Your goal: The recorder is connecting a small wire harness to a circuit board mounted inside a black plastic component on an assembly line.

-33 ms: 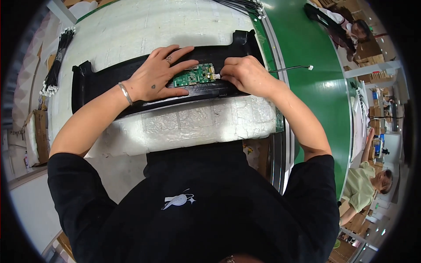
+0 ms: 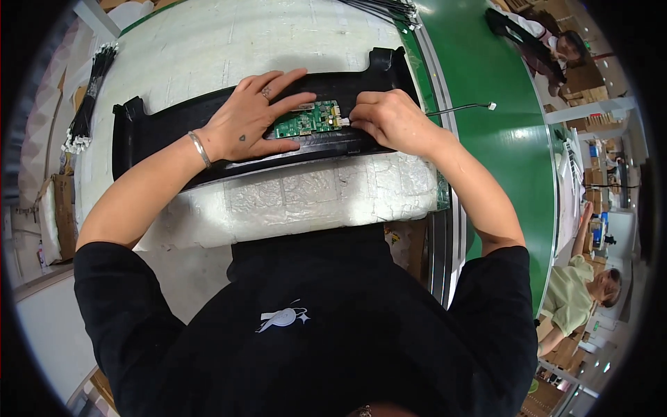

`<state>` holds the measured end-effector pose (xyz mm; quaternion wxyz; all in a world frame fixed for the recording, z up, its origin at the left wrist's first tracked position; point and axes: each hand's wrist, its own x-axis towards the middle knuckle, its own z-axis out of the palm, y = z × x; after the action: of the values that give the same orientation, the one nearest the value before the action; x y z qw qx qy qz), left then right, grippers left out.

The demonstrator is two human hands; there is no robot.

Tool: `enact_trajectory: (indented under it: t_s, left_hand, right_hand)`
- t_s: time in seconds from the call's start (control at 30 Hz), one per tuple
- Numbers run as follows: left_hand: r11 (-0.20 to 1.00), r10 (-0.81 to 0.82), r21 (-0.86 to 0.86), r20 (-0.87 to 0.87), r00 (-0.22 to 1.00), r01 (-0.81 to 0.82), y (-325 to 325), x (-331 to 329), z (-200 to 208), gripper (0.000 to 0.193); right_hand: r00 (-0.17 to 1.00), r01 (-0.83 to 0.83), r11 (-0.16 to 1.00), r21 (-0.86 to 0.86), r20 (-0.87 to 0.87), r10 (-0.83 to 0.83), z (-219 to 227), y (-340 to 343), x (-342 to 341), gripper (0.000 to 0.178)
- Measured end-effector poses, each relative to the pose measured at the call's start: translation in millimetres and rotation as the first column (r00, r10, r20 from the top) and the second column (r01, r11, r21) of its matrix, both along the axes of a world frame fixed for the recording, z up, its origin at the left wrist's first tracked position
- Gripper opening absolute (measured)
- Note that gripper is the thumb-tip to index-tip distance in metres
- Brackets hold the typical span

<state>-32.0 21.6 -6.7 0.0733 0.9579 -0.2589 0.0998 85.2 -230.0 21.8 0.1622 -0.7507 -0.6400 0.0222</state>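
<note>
A green circuit board (image 2: 316, 119) lies in a long black plastic housing (image 2: 187, 125) on a padded white work surface. My left hand (image 2: 250, 115) rests over the housing with its fingers spread around the board's left end, the thumb along its near side. At the board's right end, my right hand (image 2: 389, 118) is closed in a pinch on a cable's white connector (image 2: 344, 121), which meets the board's edge. From behind that hand the black cable (image 2: 455, 109) runs out to the right, ending in another white plug. Whether the connector is fully seated cannot be made out.
Bundled black cables with white plugs (image 2: 90, 97) lie at the left edge, and more black cables (image 2: 379, 10) at the far side. A green conveyor belt (image 2: 500, 153) with a metal rail runs along the right. Two other people are beyond it.
</note>
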Motion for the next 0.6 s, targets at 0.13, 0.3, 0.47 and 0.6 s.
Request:
enact_trajectory:
  t_s: [0.13,0.3,0.47,0.6]
  left_hand:
    - [0.999,0.003,-0.044,-0.028,1.0,-0.004,1,2,-4,0.066]
    - [0.995,-0.011,-0.099,-0.001,1.0,0.011,3,3,-9,0.067]
    - [0.993,0.005,-0.115,0.016,1.0,-0.003,1,2,-10,0.06]
    - [0.991,0.009,-0.135,0.006,1.0,-0.008,4,1,-14,0.059]
  right_hand:
    - [1.0,0.025,1.0,-0.011,0.016,-0.025,1,1,-3,0.007]
    - [0.994,0.006,0.999,-0.053,0.11,0.0,3,5,-6,0.007]
    - [0.983,-0.004,0.99,-0.138,0.181,0.029,8,8,-9,0.006]
    - [0.965,-0.016,0.983,-0.182,0.256,0.063,12,16,-16,0.007]
